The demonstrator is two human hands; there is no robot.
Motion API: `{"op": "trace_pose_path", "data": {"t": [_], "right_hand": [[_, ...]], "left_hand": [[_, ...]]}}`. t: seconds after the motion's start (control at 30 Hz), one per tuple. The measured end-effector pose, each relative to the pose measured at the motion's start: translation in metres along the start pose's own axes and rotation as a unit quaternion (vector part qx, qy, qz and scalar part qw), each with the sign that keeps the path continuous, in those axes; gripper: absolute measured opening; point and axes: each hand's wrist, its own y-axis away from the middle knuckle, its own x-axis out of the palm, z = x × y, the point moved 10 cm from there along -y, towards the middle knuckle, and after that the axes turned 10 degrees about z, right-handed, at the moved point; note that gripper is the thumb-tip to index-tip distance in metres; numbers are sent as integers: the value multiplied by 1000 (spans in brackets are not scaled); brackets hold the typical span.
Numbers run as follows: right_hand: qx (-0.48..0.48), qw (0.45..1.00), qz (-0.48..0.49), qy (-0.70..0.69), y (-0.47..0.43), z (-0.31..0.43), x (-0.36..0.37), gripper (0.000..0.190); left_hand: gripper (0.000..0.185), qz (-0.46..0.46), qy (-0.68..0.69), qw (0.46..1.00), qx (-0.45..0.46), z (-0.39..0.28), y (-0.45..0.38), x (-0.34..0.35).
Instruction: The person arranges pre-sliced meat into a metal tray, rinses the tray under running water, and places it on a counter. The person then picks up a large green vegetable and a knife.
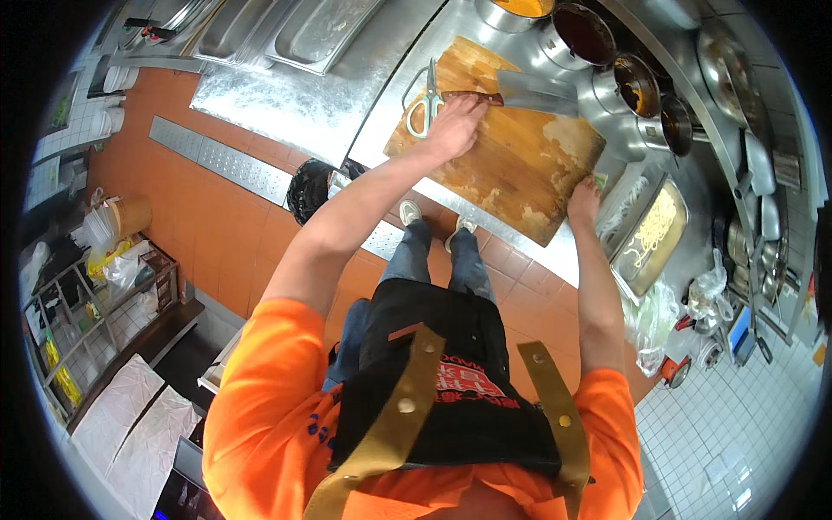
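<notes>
My left hand [455, 123] lies over the wooden handle [491, 99] of a cleaver, its fingers bent around it. The broad steel cleaver blade [539, 93] points right, flat on a worn wooden cutting board [500, 162]. Beside that hand, scissors [426, 107] with pale handles lie near the board's left edge. My right hand [585, 200] is at the board's right edge, fingertips at a small green item [601, 181]. Whether it grips this item or only touches it is hidden by the fingers. Right of it, a metal tray [679, 218] holds pale noodles [656, 218].
Several steel pots, including one with dark sauce [582, 32], line the counter's back under a shelf rail [702, 117]. Steel pans [325, 32] stand at upper left. Plastic bags [653, 318] hang near the right. A black-lined bin [309, 192] stands below the counter's left part.
</notes>
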Motion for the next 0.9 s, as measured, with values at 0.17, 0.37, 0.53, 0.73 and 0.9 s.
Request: {"op": "trace_pose_path", "data": {"t": [0.17, 0.37, 0.53, 0.73, 0.9], "right_hand": [[22, 999, 29, 6, 5, -2, -8, 41], [34, 999, 25, 23, -1, -5, 8, 39], [25, 991, 122, -48, -10, -11, 1, 38], [-134, 962, 160, -176, -3, 117, -129, 32], [-226, 911, 160, -305, -22, 284, -150, 33]], "left_hand": [[54, 83, -86, 992, -49, 17, -63, 48], [40, 114, -63, 991, -24, 15, -89, 48], [26, 95, 45, 993, -60, 3, -51, -14], [27, -12, 169, 906, -387, 67, 150, -86], [29, -106, 196, 828, -515, 58, 306, -122]]}}
